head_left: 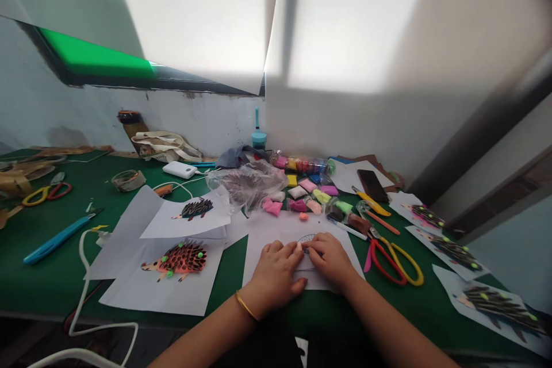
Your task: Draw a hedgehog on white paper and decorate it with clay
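Observation:
My left hand (278, 270) lies palm down on a white sheet of paper (263, 230), its fingers flat and stretched toward a small dark-outlined drawing (307, 238). Opposite it, my right hand (328, 259) bends its fingers over the same drawing. Its index finger and thumb come close together beside my left fingertips; whatever lies between them is hidden. Both hands cover much of the drawing. Just beyond them sits a small orange lump of clay (303, 217), with several coloured clay packets (297, 205) behind it.
Red-and-yellow scissors (394, 259), a white pen (349, 229) and a yellow cutter (373, 202) lie to the right. Finished hedgehog pictures (179, 261) rest on papers at left, others at the right edge. A plastic bag (248, 184), white cable (84, 267) and blue cutter (60, 238) lie around.

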